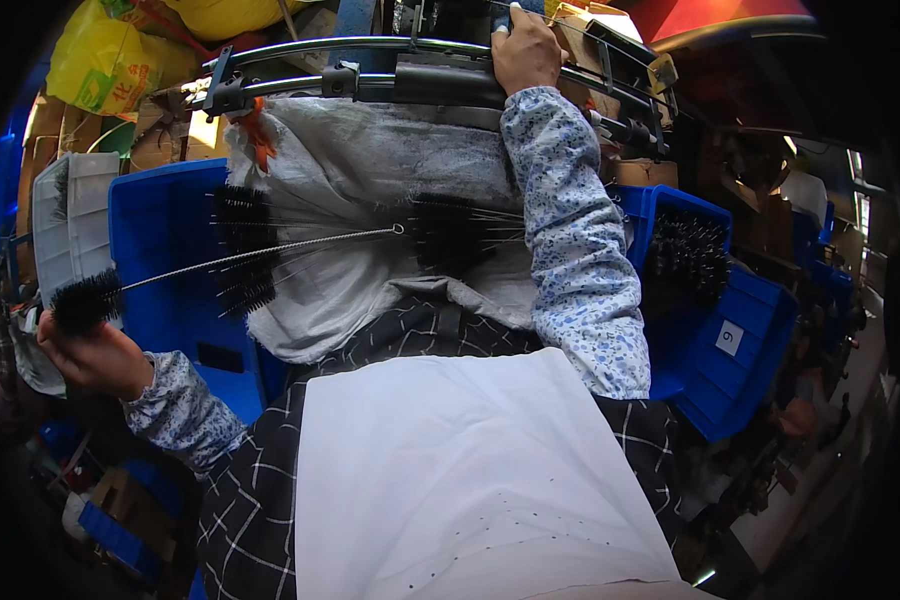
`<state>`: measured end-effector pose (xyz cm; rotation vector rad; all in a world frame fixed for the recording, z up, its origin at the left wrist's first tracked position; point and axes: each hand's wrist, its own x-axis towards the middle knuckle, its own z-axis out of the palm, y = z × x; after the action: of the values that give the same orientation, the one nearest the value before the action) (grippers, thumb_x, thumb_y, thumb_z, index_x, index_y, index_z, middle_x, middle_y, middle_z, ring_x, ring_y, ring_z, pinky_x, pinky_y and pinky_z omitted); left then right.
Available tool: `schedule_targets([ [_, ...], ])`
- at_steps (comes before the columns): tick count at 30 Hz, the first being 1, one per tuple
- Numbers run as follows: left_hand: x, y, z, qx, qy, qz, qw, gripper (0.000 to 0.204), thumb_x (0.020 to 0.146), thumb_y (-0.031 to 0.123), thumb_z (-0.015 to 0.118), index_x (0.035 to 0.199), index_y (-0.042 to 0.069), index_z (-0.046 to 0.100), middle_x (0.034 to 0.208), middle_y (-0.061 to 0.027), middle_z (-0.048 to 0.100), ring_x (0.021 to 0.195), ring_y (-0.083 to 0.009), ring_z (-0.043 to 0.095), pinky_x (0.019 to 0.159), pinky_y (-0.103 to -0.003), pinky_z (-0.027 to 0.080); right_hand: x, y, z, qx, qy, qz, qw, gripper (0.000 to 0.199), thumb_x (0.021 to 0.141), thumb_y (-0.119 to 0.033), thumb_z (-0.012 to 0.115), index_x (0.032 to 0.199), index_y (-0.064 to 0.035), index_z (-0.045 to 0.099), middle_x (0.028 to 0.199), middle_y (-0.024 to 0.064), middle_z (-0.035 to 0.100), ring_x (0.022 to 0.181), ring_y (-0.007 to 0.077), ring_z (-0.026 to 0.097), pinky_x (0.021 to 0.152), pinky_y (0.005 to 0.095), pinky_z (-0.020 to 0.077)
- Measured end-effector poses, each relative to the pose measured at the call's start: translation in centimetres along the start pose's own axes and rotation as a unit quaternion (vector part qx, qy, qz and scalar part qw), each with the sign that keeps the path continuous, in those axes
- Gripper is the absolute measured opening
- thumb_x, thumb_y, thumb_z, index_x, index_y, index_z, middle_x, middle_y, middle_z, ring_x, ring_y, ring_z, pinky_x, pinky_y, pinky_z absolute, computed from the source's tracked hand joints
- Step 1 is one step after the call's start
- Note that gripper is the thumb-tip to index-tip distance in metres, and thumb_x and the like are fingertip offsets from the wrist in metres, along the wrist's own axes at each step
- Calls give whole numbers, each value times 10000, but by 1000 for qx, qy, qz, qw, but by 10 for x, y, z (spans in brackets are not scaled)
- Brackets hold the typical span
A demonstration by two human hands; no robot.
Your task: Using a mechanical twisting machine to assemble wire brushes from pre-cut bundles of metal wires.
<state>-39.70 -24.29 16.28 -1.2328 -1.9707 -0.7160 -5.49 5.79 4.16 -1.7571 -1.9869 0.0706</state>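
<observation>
My left hand (pixel 98 358) is closed around the black bristle head of a wire brush (pixel 88 300) at the far left. The brush's twisted metal stem (pixel 260 251) runs to the right and ends in a small loop over my lap. At the top, my right hand (pixel 527 52) is at the machine's metal rails (pixel 370 85), fingers curled, with white coverings on some fingertips. What those fingers grip is hidden. On a grey-white cloth (pixel 345 170) over my lap lie two bunches of black brushes (pixel 245 245), the right one (pixel 450 232) partly behind my right sleeve.
A blue bin (pixel 160 215) stands at my left beside a pale grey crate (pixel 75 220). On the right, black brushes (pixel 690 255) fill another blue bin (pixel 652 205), near a tilted blue bin (pixel 735 355). Yellow bags (pixel 105 60) and cardboard crowd the back left.
</observation>
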Motion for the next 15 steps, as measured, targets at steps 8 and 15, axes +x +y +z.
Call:
schedule_targets([
  [8,-5,8,20,-346,33,-254,903,296,751,53,538,1031,-23,480,1013,-154,508,953,-294,493,843,-337,398,-1,-34,9,-55,6,2,998,314,764,-153,435,1053,-52,506,900,64,561,825,227,543,694,410,403],
  [15,-11,-22,22,-302,11,-204,931,295,730,34,561,1009,-31,489,965,-149,521,934,-273,504,829,-335,401,-1,14,-13,-42,13,-18,999,357,721,-193,539,1053,-65,516,926,96,562,859,250,537,739,422,381],
])
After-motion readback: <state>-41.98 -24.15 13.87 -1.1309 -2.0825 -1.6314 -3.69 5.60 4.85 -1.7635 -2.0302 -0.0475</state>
